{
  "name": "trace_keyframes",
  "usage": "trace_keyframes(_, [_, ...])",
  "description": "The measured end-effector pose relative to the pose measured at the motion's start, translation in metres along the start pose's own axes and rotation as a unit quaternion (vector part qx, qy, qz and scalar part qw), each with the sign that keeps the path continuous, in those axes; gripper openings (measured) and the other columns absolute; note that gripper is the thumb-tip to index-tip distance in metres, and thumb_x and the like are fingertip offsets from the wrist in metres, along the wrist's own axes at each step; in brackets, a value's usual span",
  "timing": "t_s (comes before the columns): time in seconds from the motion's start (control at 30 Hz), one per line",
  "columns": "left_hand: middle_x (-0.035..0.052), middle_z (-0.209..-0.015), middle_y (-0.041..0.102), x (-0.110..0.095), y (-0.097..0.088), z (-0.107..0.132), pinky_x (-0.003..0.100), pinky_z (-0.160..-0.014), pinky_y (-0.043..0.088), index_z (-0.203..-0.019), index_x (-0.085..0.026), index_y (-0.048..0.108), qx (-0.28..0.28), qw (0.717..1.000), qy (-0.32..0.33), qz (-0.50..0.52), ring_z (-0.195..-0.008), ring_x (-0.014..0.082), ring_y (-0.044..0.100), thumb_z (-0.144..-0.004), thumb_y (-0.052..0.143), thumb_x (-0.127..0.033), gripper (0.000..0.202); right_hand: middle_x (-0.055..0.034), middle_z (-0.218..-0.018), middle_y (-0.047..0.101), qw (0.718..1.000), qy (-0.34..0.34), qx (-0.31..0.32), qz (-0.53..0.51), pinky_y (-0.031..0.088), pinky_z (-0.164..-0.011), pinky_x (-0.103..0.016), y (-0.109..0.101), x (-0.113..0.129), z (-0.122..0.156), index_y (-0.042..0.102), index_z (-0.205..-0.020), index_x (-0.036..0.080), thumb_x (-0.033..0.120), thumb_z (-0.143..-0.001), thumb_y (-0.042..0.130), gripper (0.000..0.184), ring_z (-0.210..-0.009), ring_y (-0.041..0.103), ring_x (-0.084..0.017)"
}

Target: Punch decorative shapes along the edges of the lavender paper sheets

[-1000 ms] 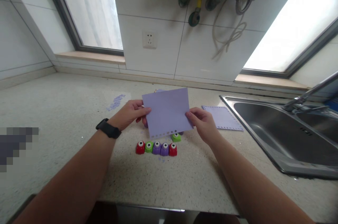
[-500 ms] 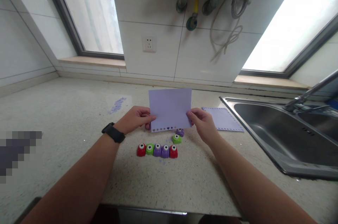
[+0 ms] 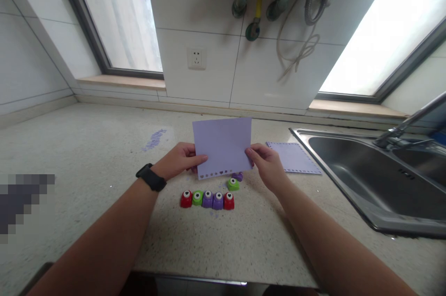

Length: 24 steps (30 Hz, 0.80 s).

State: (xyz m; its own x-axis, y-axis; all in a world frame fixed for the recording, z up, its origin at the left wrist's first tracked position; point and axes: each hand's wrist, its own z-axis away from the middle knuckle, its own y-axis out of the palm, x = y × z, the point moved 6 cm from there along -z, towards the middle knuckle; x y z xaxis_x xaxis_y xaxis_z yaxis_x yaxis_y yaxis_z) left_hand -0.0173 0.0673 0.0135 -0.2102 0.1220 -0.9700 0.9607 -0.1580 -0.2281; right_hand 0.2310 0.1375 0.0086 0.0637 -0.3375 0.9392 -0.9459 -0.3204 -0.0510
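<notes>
A sheet of purple paper [image 3: 223, 145] is held up above the counter, with a row of small punched shapes along its lower edge. My left hand [image 3: 183, 161] pinches its left side, thumb on the front. At the right side my right hand [image 3: 265, 161] grips it between thumb and fingers. Below the sheet, several craft punches in red [image 3: 186, 199], green [image 3: 197, 197] and purple [image 3: 208, 199] stand in a row. Another green punch [image 3: 233, 184] sits closer to the sheet, and a purple punch [image 3: 238, 176] behind it is partly hidden by the paper.
A stack of purple paper [image 3: 296, 157] with punched edges lies beside the steel sink [image 3: 351, 180] on the right. Purple paper scraps [image 3: 154, 140] are scattered on the speckled counter [image 3: 97, 147] at the left. Behind is a tiled wall with a socket [image 3: 196, 58].
The sheet has tilted, its left side dropping a little and shifting left with my left hand. My right hand has barely moved; the punches stay put.
</notes>
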Motion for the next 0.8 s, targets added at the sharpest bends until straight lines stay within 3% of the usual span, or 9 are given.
trace_keyframes(0.2, [0.0027,-0.069,0.071,0.003,0.006,0.001,0.023,-0.048,0.038,-0.086,-0.015,0.076,0.005,1.0,-0.019,0.013,-0.052,0.0108,0.053,-0.079,0.079,-0.04,0.027,0.0003,-0.068,0.062,1.0,0.002,0.009,0.016,0.042,-0.057,-0.028,0.006,0.001,0.001,0.072,-0.084,0.02,0.041,-0.085,0.072,0.021,-0.06,0.051,-0.013])
trace_keyframes(0.37, [-0.0025,-0.059,0.062,0.006,-0.01,-0.002,0.022,-0.044,0.031,-0.08,-0.015,0.072,-0.077,0.997,-0.008,0.019,-0.046,0.0085,0.043,-0.082,0.076,-0.043,0.029,-0.0032,-0.083,0.069,1.0,0.007,-0.003,0.019,0.044,-0.059,-0.03,-0.004,-0.004,-0.006,0.073,-0.101,0.021,0.045,-0.094,0.058,0.029,-0.063,0.054,-0.014])
trace_keyframes(0.53, [-0.0032,-0.058,0.058,0.01,-0.025,-0.004,0.023,-0.044,0.031,-0.073,-0.016,0.066,-0.159,0.987,0.017,0.031,-0.047,0.0091,0.044,-0.08,0.077,-0.046,0.033,-0.0058,-0.092,0.073,0.977,0.003,0.021,0.214,0.046,-0.073,-0.036,-0.011,-0.012,-0.01,0.073,-0.104,0.023,0.036,-0.093,0.061,0.021,-0.078,0.06,-0.019])
trace_keyframes(0.8, [-0.0034,-0.056,0.056,0.012,-0.025,-0.007,0.024,-0.043,0.03,-0.071,-0.015,0.064,-0.209,0.977,0.027,0.036,-0.045,0.0099,0.043,-0.078,0.078,-0.048,0.036,-0.0086,-0.095,0.073,0.937,-0.088,0.101,0.322,0.044,-0.079,-0.042,0.034,-0.003,0.0,0.075,-0.095,0.027,0.037,-0.092,0.067,0.013,-0.087,0.061,-0.026])
